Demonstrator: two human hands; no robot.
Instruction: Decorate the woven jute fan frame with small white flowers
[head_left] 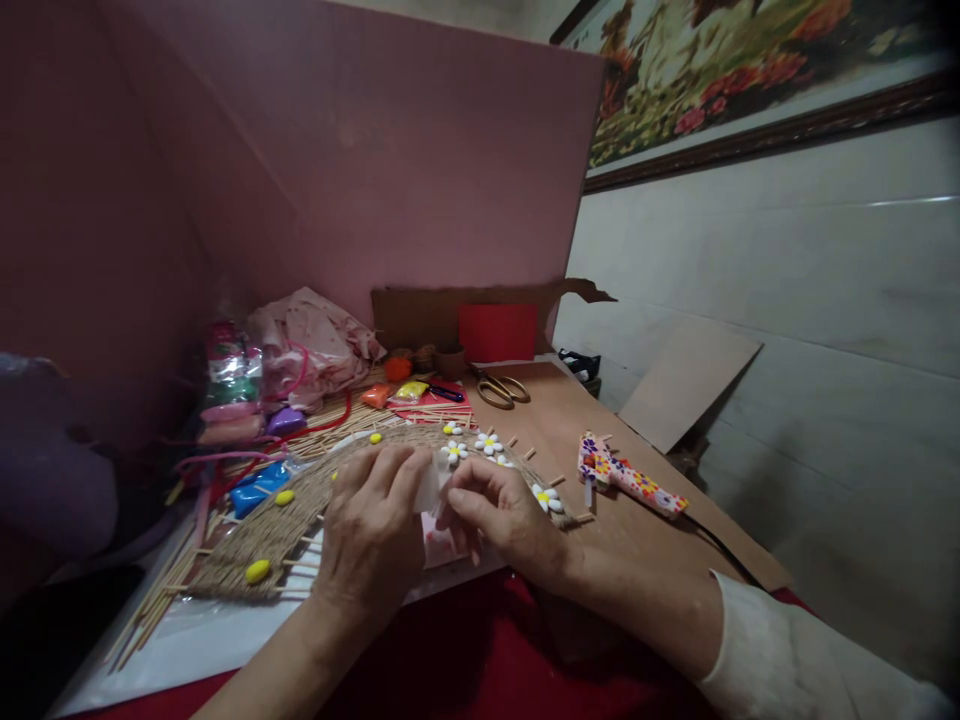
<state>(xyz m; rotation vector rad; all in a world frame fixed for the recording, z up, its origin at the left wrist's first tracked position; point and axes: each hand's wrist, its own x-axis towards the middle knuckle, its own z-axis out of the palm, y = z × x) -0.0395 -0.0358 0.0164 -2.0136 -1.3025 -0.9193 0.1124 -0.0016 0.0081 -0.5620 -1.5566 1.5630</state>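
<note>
My left hand (371, 530) and my right hand (499, 515) meet over a curved woven piece of twine and thin sticks (262, 530). Together they pinch a small white piece (429, 488) between their fingertips. White clay flowers with yellow centres (487, 443) and small yellow clay blobs (257, 571) sit on the woven piece. A pink-and-white card (439, 548) lies under my right fingers.
A flower-patterned glue gun (626, 477) lies to the right on brown board (592, 420). Gold scissors (501, 389), a red card (497, 332), packets of coloured clay (259, 490) and a crumpled pink bag (311, 345) stand behind. A pink partition (390, 150) closes the back.
</note>
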